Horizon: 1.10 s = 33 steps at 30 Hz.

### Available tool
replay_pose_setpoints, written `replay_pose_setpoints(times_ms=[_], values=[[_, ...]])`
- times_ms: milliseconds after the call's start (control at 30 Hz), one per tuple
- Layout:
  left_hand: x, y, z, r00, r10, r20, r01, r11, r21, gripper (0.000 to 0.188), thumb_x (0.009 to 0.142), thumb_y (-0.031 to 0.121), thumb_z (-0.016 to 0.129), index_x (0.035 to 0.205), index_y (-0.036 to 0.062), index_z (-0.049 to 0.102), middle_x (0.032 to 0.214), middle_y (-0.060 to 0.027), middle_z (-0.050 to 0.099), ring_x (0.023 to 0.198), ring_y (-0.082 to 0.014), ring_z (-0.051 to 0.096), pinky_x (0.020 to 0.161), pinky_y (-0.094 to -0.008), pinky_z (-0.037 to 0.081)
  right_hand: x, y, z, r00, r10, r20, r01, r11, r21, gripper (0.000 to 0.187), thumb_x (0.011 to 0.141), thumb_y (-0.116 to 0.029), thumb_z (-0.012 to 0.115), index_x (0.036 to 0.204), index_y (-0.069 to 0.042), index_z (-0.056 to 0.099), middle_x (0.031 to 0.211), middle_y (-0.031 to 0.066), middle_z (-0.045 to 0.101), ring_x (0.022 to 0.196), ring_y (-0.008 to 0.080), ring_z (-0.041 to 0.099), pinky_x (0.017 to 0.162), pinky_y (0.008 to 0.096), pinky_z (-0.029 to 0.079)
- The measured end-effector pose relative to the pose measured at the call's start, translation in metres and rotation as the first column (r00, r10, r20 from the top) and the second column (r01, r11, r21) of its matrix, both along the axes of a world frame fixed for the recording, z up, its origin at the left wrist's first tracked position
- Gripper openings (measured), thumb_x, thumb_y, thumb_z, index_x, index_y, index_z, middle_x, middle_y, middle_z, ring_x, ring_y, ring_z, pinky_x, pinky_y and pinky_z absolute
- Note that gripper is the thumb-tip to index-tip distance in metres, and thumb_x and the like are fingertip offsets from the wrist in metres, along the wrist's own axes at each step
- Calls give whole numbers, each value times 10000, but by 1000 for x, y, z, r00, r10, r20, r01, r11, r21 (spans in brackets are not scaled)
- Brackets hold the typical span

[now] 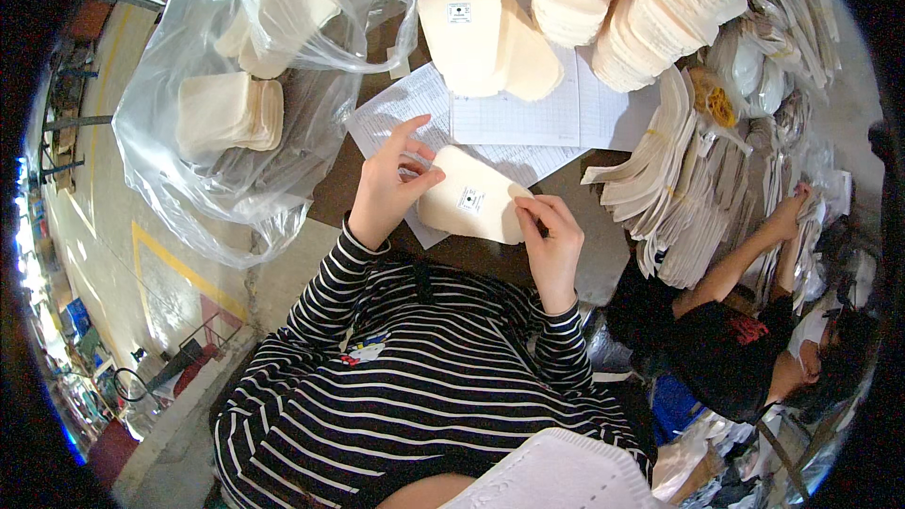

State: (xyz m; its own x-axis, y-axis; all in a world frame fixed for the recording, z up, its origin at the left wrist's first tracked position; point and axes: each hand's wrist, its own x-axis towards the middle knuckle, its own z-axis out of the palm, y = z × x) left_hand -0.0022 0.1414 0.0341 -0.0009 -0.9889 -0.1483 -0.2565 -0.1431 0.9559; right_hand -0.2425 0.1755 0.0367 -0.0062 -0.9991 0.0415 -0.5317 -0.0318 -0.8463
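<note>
A flat cream fabric pad with rounded corners and a small dark printed mark is held up in front of my chest. My right hand pinches its right edge between thumb and fingers. At its upper left edge, my left hand touches it with the thumb and curled fingers, while the index finger points up and away. Beyond it, two similar pads overlap on printed sheets, the left one bearing the same kind of mark.
A clear plastic bag with stacked pads inside lies at the left. Tall stacks of cream pads and bundled pieces fill the right side. A co-worker's arm reaches into the bundles there.
</note>
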Motion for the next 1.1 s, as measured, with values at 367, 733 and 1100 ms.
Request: replay_pose_setpoints(times_ms=[367, 733, 1100], values=[[-2, -3, -4, 981, -14, 192, 27, 998, -62, 558, 793, 86, 757, 1316, 71, 564, 1068, -105, 638, 826, -196, 658, 732, -311, 554, 0, -5, -8, 996, 38, -79, -43, 997, -65, 180, 798, -3, 721, 976, -21, 697, 1124, 132, 593, 913, 270, 602, 803, 328, 503], [0, -127, -30, 968, 249, 33, -244, 964, -104, 593, 848, 228, 765, 1303, -65, 521, 1107, -163, 678, 899, -230, 680, 787, -309, 539, -12, -19, 14, 999, 33, -25, -35, 995, -98, 169, 857, 35, 672, 1022, 0, 686, 1170, 112, 586, 985, 229, 607, 809, 317, 504], [10, -113, -26, 935, 102, -339, -128, 990, -54, 310, 866, 94, 727, 1135, -46, 666, 1017, -80, 720, 891, -108, 651, 788, -252, 507, -7, -27, 29, 988, 136, 74, -127, 985, -118, 211, 846, 33, 668, 1051, -14, 683, 1220, 132, 577, 941, 236, 617, 847, 331, 503]])
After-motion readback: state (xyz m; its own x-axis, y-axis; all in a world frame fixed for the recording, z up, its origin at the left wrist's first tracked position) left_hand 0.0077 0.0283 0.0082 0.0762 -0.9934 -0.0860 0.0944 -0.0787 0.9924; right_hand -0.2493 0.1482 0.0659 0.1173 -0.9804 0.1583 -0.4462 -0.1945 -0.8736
